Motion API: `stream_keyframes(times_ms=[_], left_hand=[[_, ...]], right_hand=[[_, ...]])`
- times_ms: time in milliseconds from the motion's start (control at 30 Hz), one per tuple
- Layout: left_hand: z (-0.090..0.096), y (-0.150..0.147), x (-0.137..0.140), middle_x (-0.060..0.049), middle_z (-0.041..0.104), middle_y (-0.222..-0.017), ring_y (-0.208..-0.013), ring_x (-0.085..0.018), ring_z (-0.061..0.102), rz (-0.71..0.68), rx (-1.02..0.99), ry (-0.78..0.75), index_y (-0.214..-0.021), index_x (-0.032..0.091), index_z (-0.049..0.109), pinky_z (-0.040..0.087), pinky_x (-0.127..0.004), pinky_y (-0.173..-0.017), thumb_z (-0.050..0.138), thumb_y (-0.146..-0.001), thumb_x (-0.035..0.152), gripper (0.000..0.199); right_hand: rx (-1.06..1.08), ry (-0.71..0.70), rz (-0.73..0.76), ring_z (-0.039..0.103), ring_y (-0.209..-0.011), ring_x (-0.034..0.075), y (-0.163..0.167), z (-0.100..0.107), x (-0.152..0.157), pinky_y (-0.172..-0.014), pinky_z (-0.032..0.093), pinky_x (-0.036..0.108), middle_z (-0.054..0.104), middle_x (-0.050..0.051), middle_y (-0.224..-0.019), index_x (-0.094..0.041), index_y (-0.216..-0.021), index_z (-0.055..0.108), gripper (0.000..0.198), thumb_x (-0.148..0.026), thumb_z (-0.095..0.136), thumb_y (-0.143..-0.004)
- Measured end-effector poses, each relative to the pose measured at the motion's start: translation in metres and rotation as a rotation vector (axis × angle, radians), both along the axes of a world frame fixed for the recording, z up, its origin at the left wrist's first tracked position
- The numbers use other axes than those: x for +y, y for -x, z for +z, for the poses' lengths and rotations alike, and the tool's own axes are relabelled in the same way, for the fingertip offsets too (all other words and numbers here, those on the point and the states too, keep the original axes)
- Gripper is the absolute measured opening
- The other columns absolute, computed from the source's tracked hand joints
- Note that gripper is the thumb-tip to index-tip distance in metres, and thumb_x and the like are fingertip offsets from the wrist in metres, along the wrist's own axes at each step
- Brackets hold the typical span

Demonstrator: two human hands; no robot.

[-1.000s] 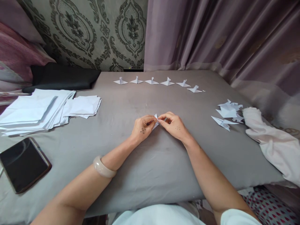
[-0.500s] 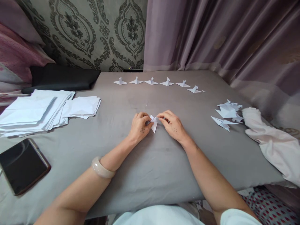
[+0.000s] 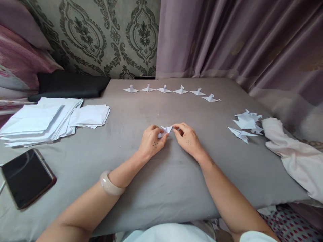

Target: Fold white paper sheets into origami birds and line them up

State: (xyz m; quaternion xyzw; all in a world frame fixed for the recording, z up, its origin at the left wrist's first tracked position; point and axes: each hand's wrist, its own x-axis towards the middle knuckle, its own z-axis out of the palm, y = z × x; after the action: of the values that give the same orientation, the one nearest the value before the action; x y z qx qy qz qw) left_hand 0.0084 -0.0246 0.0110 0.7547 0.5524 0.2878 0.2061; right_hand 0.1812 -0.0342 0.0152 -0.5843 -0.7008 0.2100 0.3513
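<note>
A small folded white paper crane (image 3: 168, 129) is between my hands over the middle of the table. My left hand (image 3: 153, 139) pinches it between thumb and fingers, which cover its left part. At its right point, my right hand (image 3: 188, 136) has the thumb and index fingertips close together on the paper's corner; the exact contact is tiny. Along the far side of the table stands a row of several finished-looking paper cranes (image 3: 181, 90), wings spread.
To the left lie stacks of white paper (image 3: 32, 119), smaller paper squares (image 3: 89, 116) and a dark tablet-like device (image 3: 28, 178). At the right are a cluster of folded paper pieces (image 3: 247, 120) and a pale cloth (image 3: 290, 151). A black flat item (image 3: 73, 84) lies at the back left.
The paper crane has turned in my fingers: its point hung down toward me, and now a point faces right. My left hand's grip has shifted on it. The view has tilted slightly.
</note>
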Motion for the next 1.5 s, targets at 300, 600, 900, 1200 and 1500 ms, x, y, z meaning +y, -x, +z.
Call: stream_keyframes(times_ms=[300, 600, 900, 1200, 1500], left_hand=[[0.013, -0.003, -0.004, -0.002, 0.065, -0.071, -0.062, -0.013, 0.056, 0.062, -0.085, 0.231, -0.077, 0.017, 0.066, 0.040, -0.025, -0.059, 0.054, -0.078, 0.022, 0.013], [0.008, 0.000, -0.002, -0.002, 0.064, -0.085, -0.072, -0.015, 0.056, 0.048, -0.130, 0.164, -0.098, 0.019, 0.055, 0.045, -0.028, -0.066, 0.057, -0.073, 0.015, 0.025], [-0.001, 0.005, 0.013, -0.003, 0.065, -0.080, -0.084, -0.019, 0.057, -0.057, -0.087, 0.036, -0.088, 0.020, 0.065, 0.048, -0.030, -0.076, 0.061, -0.079, 0.016, 0.010], [0.001, 0.004, 0.013, -0.004, 0.067, -0.080, -0.083, -0.019, 0.058, -0.012, -0.078, 0.075, -0.089, 0.019, 0.069, 0.047, -0.029, -0.073, 0.063, -0.081, 0.021, 0.010], [0.001, 0.004, 0.015, -0.005, 0.069, -0.080, -0.081, -0.019, 0.059, -0.035, -0.069, 0.051, -0.089, 0.019, 0.071, 0.046, -0.028, -0.073, 0.064, -0.081, 0.021, 0.011]], right_hand=[[-0.088, 0.044, 0.095, 0.058, -0.087, 0.015, 0.004, -0.001, -0.001, -0.080, 0.045, 0.028, 0.062, 0.004, -0.096, -0.020, -0.087, 0.065, 0.019, -0.014, 0.049, -0.081], [-0.153, 0.083, 0.066, 0.058, -0.084, 0.016, 0.005, 0.003, -0.005, -0.076, 0.045, 0.028, 0.061, 0.003, -0.094, -0.021, -0.083, 0.063, 0.007, -0.025, 0.057, -0.082], [-0.047, 0.005, 0.113, 0.060, -0.081, 0.015, 0.011, -0.010, 0.015, -0.074, 0.044, 0.027, 0.064, 0.003, -0.090, -0.023, -0.097, 0.066, 0.018, -0.018, 0.053, -0.085], [0.048, -0.036, 0.054, 0.059, -0.072, 0.013, 0.013, -0.010, 0.008, -0.067, 0.045, 0.026, 0.063, 0.002, -0.086, -0.021, -0.086, 0.063, 0.014, -0.016, 0.051, -0.080], [0.050, -0.034, 0.062, 0.059, -0.071, 0.013, 0.018, -0.007, 0.010, -0.069, 0.047, 0.026, 0.063, 0.003, -0.088, -0.019, -0.088, 0.062, 0.018, -0.015, 0.049, -0.076]])
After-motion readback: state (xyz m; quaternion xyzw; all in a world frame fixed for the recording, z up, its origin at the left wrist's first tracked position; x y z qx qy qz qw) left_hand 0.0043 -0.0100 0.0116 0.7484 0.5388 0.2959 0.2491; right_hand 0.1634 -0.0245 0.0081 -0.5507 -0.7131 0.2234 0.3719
